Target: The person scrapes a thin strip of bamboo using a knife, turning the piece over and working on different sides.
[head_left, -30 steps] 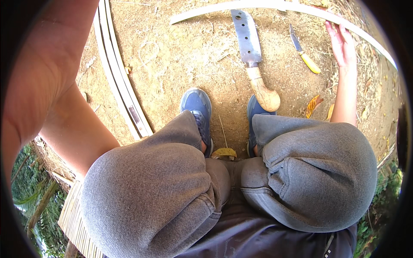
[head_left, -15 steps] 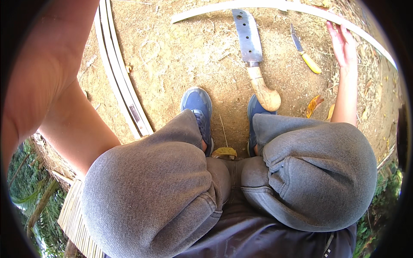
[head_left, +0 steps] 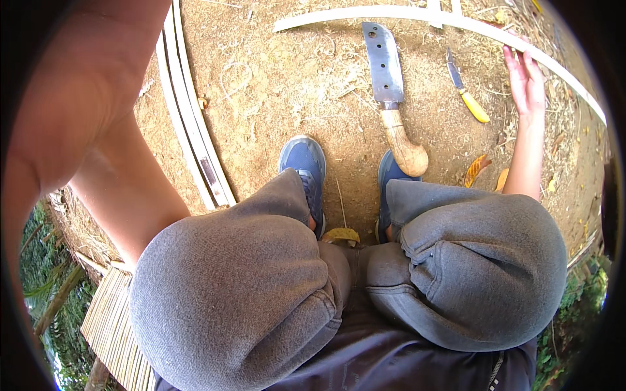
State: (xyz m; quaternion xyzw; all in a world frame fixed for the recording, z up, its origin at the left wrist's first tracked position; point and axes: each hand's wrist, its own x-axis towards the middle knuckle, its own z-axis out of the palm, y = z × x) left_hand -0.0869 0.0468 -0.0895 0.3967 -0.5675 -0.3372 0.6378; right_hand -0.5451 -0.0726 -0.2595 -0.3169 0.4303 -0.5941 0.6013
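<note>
My left hand (head_left: 91, 85) looms large and blurred at the upper left, close to the camera; its fingers are cut off or hidden. At the right, my right hand (head_left: 525, 85) is open with stretched fingers, their tips at a long pale curved strip (head_left: 385, 13). Whether the fingers touch the strip or lie under it is unclear. Left of that hand lies a small knife (head_left: 464, 88) with a yellow handle. A broad-bladed chopping knife (head_left: 386, 68) with holes in its blade lies in the middle, its curved wooden handle overlapping my right shoe.
Long pale split strips (head_left: 189, 111) lie on the dirt ground (head_left: 261, 85) at the left. My blue shoes (head_left: 304, 159) stand below the blades. A slatted mat or seat (head_left: 117, 326) shows at the lower left. Dry leaves (head_left: 477, 171) and shavings are scattered about.
The view has shifted slightly, so the knives and strips appear a little lower and further right. Short pale pieces crossing the curved strip now show more. My right hand stays at the strip.
</note>
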